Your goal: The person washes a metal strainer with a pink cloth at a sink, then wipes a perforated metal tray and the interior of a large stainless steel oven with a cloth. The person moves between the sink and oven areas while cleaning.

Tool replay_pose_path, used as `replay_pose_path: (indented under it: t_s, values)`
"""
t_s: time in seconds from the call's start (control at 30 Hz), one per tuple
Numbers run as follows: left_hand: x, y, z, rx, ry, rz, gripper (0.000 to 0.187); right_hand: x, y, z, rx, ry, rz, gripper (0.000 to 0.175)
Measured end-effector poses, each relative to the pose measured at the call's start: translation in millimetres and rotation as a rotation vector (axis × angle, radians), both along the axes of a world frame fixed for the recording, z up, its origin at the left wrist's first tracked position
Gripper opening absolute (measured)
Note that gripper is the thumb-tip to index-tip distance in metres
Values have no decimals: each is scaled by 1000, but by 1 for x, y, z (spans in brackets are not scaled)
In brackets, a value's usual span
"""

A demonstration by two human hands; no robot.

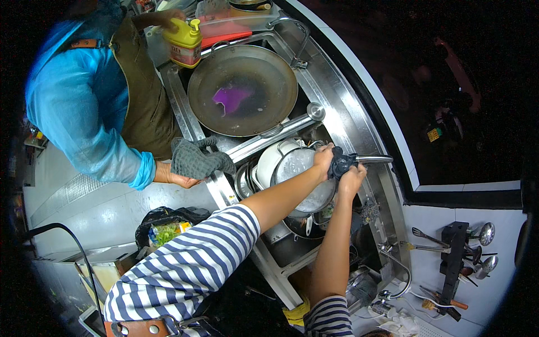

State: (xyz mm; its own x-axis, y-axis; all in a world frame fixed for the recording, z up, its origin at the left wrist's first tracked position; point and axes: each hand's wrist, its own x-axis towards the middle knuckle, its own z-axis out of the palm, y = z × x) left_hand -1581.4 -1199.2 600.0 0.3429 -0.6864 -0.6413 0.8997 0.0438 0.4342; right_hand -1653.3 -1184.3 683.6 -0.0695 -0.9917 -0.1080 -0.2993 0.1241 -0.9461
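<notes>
Both my hands grip a bunched dark cloth (340, 163) just beneath the spout of a curved metal faucet (374, 159). My left hand (323, 160) holds its left side, and my right hand (353, 179) holds the lower right. Below them, a round pot (294, 168) with a whitish, wet-looking surface sits in the sink, partly hidden by my left forearm. A white pot with wire handles (268, 162) stands against it. Under these lies a dark pan (297, 227) among other cookware. Whether water runs from the spout is hidden by the cloth and hands.
Left of me, a co-worker's hand (181, 179) holds a grey-green cloth (201, 158); their other hand is at a yellow pump bottle (183, 44). A large wok (269, 80) with liquid covers the far basin. A black bin bag (156, 217) stands left; utensils hang from a rack (454, 261) at right.
</notes>
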Motion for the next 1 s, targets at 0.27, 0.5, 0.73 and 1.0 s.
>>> replay_pose_path:
  t_s: [0.27, 0.5, 0.73, 1.0]
  values:
    - [2, -3, 18, 454, -866, -148, 66, 16, 6, -3, -257, 573, 135, 53]
    - [2, 17, 45, 166, -540, -285, 63, 6, -45, -51, -88, 305, 116, 52]
    - [26, 37, 75, 63, -193, -368, 47, 24, -75, -71, 425, -400, -61, 55]
    - [24, 16, 10, -63, -855, -417, 22, -39, -62, -12, 606, -890, -74, 28]
